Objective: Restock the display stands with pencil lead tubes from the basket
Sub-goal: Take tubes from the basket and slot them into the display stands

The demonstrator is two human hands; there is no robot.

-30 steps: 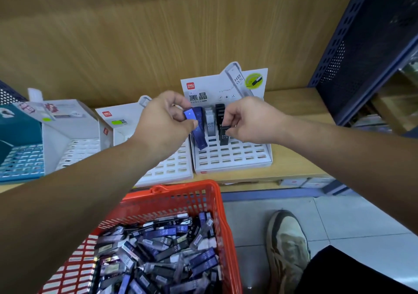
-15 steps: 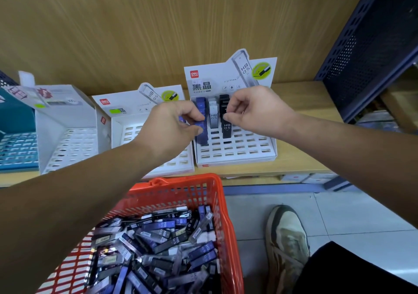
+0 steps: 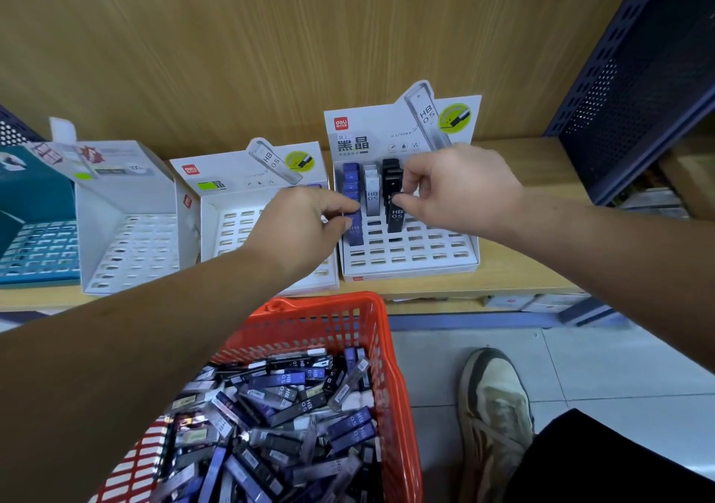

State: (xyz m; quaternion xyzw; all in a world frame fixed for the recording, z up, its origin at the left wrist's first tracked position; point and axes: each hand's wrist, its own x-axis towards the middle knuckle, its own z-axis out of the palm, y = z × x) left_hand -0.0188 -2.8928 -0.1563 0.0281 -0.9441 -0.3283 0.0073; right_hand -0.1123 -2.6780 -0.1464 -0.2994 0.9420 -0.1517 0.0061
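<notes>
Black tube [image 3: 396, 219] upright in stand [image 3: 410, 266] | right hand [image 3: 460, 189] pinches it | left hand [image 3: 298, 228] pinches upright blue tube [image 3: 354, 233]

Stationery shop, stocking aisle. Wooden shelf [image 3: 522, 266] with wood-grain back panel; dark blue perforated metal shelving panel [image 3: 638, 96] at right. Branded cardboard display stands [image 3: 410, 268] side by side on shelf, header cards printed "HB 0.5", slotted trays partly filled with lead tubes [image 3: 372, 193]. Red plastic shopping basket [image 3: 329, 303] heaped with same tubes. Small boxes [image 3: 541, 303] under shelf edge. Pale tiled floor [image 3: 619, 367].
</notes>
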